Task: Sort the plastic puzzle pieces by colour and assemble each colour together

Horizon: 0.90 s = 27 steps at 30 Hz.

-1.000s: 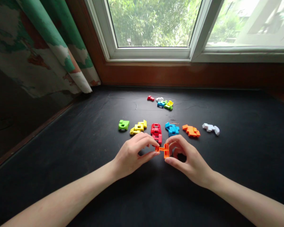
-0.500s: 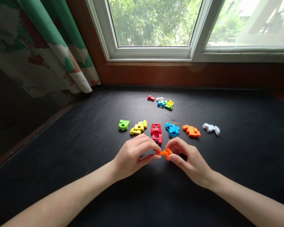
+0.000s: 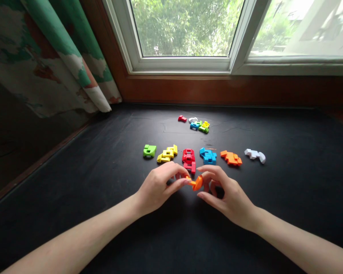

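Between thumb and fingers, my left hand (image 3: 162, 188) pinches one end of a small orange plastic toy piece (image 3: 198, 183), held a little above the black surface. My right hand (image 3: 227, 196) is just to the right of that piece, thumb and fingers spread around its free end; whether a fingertip brushes it I cannot tell. Just beyond the hands lies a red group of toy pieces (image 3: 188, 156). A blue group (image 3: 208, 156) sits to its right and a yellow group (image 3: 167, 154) to its left.
Farther along the row are a green piece (image 3: 149, 151), an orange group (image 3: 231, 158) and white pieces (image 3: 255, 155). Behind it lie a red piece (image 3: 182, 118) and a small mixed cluster (image 3: 194, 125). A window (image 3: 183, 64) and a curtain (image 3: 97, 91) border the black surface (image 3: 171, 239).
My right hand's fingers have parted from the orange piece. My left hand has shifted slightly left with it, and the piece has turned.
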Motion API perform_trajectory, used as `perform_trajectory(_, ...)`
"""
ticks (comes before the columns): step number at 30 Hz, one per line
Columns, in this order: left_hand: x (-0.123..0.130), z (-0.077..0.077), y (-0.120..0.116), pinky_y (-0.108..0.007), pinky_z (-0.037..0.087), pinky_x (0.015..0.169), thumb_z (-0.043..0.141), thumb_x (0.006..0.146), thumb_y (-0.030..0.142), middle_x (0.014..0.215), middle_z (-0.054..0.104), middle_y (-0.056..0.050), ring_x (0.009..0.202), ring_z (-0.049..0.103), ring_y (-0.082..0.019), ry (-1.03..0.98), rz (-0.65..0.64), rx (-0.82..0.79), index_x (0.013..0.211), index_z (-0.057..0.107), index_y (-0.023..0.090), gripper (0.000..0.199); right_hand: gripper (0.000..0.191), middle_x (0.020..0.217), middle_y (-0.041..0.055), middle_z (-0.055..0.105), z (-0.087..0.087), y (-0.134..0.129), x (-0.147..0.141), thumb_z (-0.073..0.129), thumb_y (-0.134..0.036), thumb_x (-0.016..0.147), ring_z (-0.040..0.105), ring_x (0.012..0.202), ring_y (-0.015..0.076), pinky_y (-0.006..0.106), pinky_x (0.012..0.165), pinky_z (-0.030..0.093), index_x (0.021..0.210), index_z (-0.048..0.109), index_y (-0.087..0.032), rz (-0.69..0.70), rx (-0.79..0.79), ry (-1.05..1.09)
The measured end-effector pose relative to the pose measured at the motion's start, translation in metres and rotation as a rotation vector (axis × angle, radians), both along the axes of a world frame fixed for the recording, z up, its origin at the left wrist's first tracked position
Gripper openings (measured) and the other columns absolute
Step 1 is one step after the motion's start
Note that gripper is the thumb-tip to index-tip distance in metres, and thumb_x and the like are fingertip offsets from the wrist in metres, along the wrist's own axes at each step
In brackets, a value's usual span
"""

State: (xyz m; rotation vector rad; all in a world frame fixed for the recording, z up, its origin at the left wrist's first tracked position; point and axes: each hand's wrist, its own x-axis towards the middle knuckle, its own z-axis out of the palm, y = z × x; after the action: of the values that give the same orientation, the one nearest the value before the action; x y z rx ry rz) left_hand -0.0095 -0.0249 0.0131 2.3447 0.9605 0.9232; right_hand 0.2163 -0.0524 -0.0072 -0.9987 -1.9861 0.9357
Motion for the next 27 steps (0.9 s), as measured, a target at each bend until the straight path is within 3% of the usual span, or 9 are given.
perform_trajectory(4, 0.0007, 0.0003, -0.0012, -0.022, 0.048, 0.069, 0.061, 0.094, 0.023, 0.082, 0.069, -0.002, 0.074, 0.063, -0.014, 0.018, 0.035, -0.056, 0.089, 0.066, 0.014, 0.011, 0.046, 0.091, -0.0016, 0.063, -0.0054, 0.0008, -0.0004, 0.063, -0.012, 0.084, 0.052, 0.065, 0.0109, 0.022, 0.058, 0.047, 0.123, 0.045, -0.028, -0.02, 0.021, -0.011)
perform_trajectory(10, 0.0024, -0.0009, -0.0027, -0.024, 0.048, 0.067, 0.06, 0.094, 0.029, 0.079, 0.068, -0.002, 0.071, 0.062, -0.014, 0.036, 0.047, -0.145, 0.088, 0.067, 0.016, 0.016, 0.027, 0.085, -0.0011, 0.063, -0.0029, 0.0019, -0.0019, 0.062, -0.012, 0.084, 0.054, 0.064, 0.011, 0.023, 0.059, 0.048, 0.106, 0.05, -0.024, -0.044, 0.034, 0.003)
perform_trajectory(19, 0.0042, 0.0004, -0.0025, -0.023, 0.048, 0.062, 0.059, 0.094, 0.032, 0.078, 0.068, -0.002, 0.066, 0.06, -0.013, -0.041, 0.002, -0.236, 0.087, 0.068, 0.014, 0.02, 0.028, 0.088, 0.0012, 0.067, -0.0001, -0.0003, -0.0001, 0.064, -0.015, 0.083, 0.061, 0.07, 0.0139, 0.024, 0.061, 0.051, 0.107, 0.052, -0.023, -0.062, 0.09, -0.066)
perform_trajectory(27, 0.0031, -0.0004, -0.0015, -0.023, 0.05, 0.064, 0.057, 0.096, 0.032, 0.083, 0.07, -0.004, 0.068, 0.061, -0.014, -0.02, -0.004, -0.181, 0.092, 0.068, 0.014, 0.021, 0.029, 0.091, 0.0018, 0.066, 0.0013, 0.0004, -0.0014, 0.062, -0.016, 0.086, 0.058, 0.067, 0.0127, 0.023, 0.059, 0.051, 0.112, 0.051, -0.023, -0.07, 0.076, -0.069)
